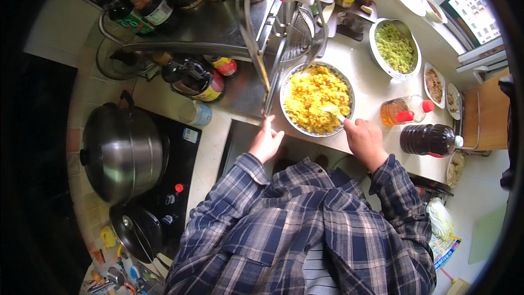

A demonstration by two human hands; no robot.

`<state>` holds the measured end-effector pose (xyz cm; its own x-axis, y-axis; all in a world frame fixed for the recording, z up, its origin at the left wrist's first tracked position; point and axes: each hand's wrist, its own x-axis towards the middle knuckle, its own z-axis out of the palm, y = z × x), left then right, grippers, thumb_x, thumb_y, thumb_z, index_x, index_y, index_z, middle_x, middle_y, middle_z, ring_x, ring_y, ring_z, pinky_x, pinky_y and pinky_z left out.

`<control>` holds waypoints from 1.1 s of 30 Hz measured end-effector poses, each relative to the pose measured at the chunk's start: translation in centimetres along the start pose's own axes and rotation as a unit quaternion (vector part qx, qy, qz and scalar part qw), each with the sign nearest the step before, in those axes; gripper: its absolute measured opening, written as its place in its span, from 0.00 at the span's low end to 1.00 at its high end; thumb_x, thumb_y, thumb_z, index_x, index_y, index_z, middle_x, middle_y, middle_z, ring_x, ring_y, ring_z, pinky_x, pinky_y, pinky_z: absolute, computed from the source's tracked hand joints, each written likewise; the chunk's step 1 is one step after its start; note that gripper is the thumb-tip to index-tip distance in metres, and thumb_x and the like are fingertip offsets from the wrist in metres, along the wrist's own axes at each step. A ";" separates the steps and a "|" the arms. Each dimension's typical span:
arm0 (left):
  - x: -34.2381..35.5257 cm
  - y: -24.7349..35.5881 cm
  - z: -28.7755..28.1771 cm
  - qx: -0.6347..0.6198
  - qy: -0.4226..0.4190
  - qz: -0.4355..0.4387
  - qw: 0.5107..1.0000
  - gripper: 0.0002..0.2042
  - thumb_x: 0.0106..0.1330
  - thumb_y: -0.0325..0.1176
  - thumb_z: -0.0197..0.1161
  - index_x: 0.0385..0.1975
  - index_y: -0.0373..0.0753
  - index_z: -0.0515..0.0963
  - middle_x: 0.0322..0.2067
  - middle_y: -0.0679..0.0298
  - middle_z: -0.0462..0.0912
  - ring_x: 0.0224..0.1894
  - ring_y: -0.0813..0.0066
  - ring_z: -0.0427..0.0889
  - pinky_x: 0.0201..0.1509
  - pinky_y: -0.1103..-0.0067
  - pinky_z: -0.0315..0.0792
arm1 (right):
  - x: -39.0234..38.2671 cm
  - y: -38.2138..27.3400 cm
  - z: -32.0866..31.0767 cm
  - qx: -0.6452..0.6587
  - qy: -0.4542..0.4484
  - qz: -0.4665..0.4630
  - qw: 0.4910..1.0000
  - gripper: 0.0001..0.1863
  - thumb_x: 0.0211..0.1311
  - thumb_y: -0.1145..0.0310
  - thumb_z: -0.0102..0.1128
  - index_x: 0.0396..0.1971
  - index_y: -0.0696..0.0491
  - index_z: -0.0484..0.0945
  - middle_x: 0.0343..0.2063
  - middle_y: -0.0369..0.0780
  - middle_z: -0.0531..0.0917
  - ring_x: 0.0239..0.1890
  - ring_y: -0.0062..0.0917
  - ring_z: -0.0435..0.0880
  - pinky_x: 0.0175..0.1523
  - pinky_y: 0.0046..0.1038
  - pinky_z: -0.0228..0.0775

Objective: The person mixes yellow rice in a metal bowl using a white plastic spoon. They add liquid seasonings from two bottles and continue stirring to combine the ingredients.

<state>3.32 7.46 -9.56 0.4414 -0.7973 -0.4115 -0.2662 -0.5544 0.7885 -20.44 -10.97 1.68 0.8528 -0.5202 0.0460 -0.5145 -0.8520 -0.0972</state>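
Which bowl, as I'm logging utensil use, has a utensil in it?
The yellow-food bowl: the right hand holds a white utensil in it. The green-food bowl has none in view.

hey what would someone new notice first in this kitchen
Probably the bright yellow food in a bowl near the centre, with the right hand holding a utensil in it. Next, the big steel pot on the black stove at left, then green food in a white bowl at upper right.

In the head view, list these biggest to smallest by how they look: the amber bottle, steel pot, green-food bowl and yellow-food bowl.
1. Steel pot
2. Yellow-food bowl
3. Green-food bowl
4. Amber bottle
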 end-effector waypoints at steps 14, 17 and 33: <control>-5.5 -5.9 -16.1 0.143 0.448 0.009 0.883 0.29 0.51 0.33 0.74 0.51 0.34 0.68 0.43 0.51 0.74 0.49 0.57 0.74 0.53 0.67 0.70 | -4.2 1.2 -3.4 0.117 0.081 0.145 0.979 0.32 0.52 0.71 0.68 0.60 0.52 0.70 0.50 0.50 0.70 0.50 0.44 0.73 0.58 0.37 0.66; -4.3 -5.9 -18.3 0.194 0.386 0.044 0.901 0.21 0.52 0.34 0.73 0.44 0.36 0.73 0.42 0.51 0.75 0.51 0.52 0.72 0.55 0.65 0.68 | -6.4 1.6 -3.5 0.110 0.099 0.163 0.975 0.30 0.53 0.75 0.65 0.59 0.54 0.69 0.50 0.50 0.70 0.51 0.44 0.73 0.58 0.37 0.66; -15.1 6.1 -23.2 0.074 0.233 0.172 0.954 0.07 0.61 0.21 0.64 0.35 0.33 0.72 0.48 0.59 0.71 0.38 0.73 0.81 0.42 0.77 0.78 | -8.5 -1.7 -7.1 0.336 0.123 0.177 0.917 0.18 0.56 0.78 0.61 0.48 0.56 0.76 0.31 0.41 0.76 0.29 0.25 0.77 0.36 0.25 0.71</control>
<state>14.90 21.64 12.06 0.6309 -0.7641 0.1349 -0.5663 -0.3345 0.7533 -27.45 -5.49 8.56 0.5541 -0.8253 0.1090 -0.5134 -0.4418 -0.7357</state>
